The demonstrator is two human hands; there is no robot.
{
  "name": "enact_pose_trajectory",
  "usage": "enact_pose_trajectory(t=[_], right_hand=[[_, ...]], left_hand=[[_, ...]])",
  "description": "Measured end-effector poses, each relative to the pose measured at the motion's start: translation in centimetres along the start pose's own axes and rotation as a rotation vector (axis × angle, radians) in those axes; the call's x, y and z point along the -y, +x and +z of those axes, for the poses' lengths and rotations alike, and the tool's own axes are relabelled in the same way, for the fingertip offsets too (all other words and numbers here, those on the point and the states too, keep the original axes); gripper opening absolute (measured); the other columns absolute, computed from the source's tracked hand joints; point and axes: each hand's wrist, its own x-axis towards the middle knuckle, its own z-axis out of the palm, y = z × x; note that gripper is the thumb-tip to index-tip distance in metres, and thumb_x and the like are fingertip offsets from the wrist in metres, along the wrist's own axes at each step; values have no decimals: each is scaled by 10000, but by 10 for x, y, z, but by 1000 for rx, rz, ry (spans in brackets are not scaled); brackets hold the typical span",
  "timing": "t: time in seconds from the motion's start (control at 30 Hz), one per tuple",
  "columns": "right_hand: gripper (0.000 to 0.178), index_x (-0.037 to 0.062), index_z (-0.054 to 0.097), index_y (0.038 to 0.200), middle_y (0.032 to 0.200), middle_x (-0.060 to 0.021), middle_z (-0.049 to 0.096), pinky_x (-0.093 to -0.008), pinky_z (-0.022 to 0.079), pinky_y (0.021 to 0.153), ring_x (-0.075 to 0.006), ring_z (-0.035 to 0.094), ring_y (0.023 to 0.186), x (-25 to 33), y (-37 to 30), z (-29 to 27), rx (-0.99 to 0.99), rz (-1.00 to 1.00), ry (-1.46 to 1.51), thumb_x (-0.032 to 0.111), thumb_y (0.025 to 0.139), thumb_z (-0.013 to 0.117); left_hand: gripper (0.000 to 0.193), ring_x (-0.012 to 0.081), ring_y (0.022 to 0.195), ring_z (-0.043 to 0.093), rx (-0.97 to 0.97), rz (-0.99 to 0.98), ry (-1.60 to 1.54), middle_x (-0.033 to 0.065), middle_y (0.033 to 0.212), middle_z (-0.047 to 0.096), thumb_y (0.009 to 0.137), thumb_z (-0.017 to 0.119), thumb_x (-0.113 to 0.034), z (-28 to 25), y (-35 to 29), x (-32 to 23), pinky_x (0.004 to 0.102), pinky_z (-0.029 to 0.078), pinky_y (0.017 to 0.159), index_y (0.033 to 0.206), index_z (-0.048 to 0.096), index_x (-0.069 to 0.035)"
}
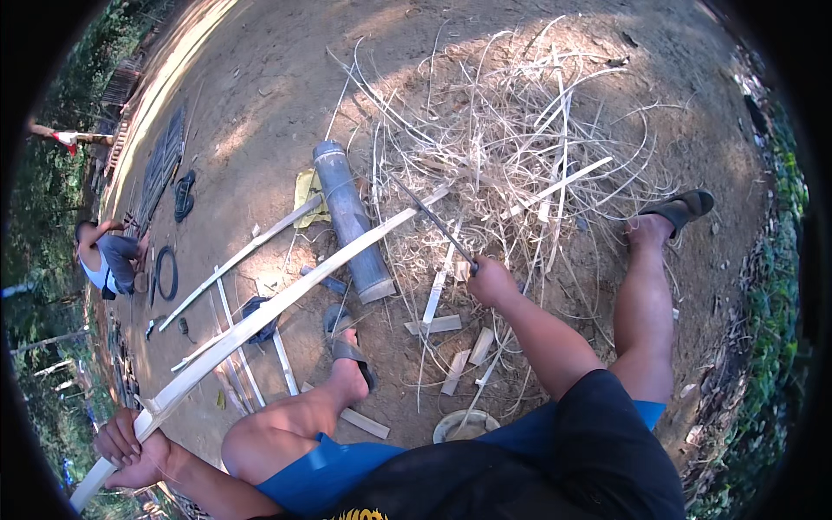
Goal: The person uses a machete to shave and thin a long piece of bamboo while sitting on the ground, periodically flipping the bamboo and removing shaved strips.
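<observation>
My left hand (134, 451), at the lower left, is closed round the near part of a long pale bamboo strip (290, 297). The strip slants up to the right, passing over a thick grey bamboo section (348, 212) on the ground. In my right hand (494, 283) is a knife (444, 227) with a long, narrow, dark blade; its handle is mostly hidden in my closed fingers. The blade points up and left and crosses the strip near its far end. Whether the edge touches the strip, I cannot tell. Beyond both spreads a heap of curly shavings (511, 147).
Between my feet lie short split pieces (458, 371) and a pale round container (466, 425). More strips (238, 260) and a dark bag (258, 318) lie left of the bamboo section. Another person (111, 258) sits at the far left, near a black hoop (166, 273). Plants line the right side.
</observation>
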Motion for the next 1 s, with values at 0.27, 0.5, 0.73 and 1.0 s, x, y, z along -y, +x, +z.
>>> enact_pose_trajectory(t=[0.27, 0.5, 0.73, 1.0], right_hand=[[292, 84, 605, 1139, 963, -185, 674, -463, 513, 858, -354, 655, 960, 38, -13, 17, -73, -134, 45, 185, 865, 592], [318, 51, 607, 1153, 1064, -202, 675, -462, 517, 863, -364, 663, 959, -9, 24, -17, -28, 1, -7, 182, 863, 605], [230, 50, 610, 1028, 941, -223, 671, -474, 505, 831, -397, 648, 908, 73, -41, -17, 49, -328, 64, 166, 829, 600], [271, 78, 613, 1086, 957, -214, 671, -477, 501, 853, -385, 648, 934, 43, -15, -11, -7, -174, 38, 192, 840, 600]], left_hand=[[818, 65, 379, 330, -37, -29, -23, -45, 473, 353, 737, 206, -942, 4, 5, 4, 210, 271, 395, 569, 356, -156], [836, 75, 382, 328, -46, -65, -6, -30, 473, 350, 725, 167, -948, -12, 6, -2, 216, 269, 424, 570, 359, -150], [823, 72, 376, 323, -46, -50, 4, -40, 475, 351, 736, 165, -941, -8, 6, 4, 216, 276, 419, 572, 350, -157], [782, 60, 349, 326, 5, -4, -63, -52, 459, 339, 762, 224, -919, -1, 3, 10, 194, 264, 363, 560, 339, -172]])
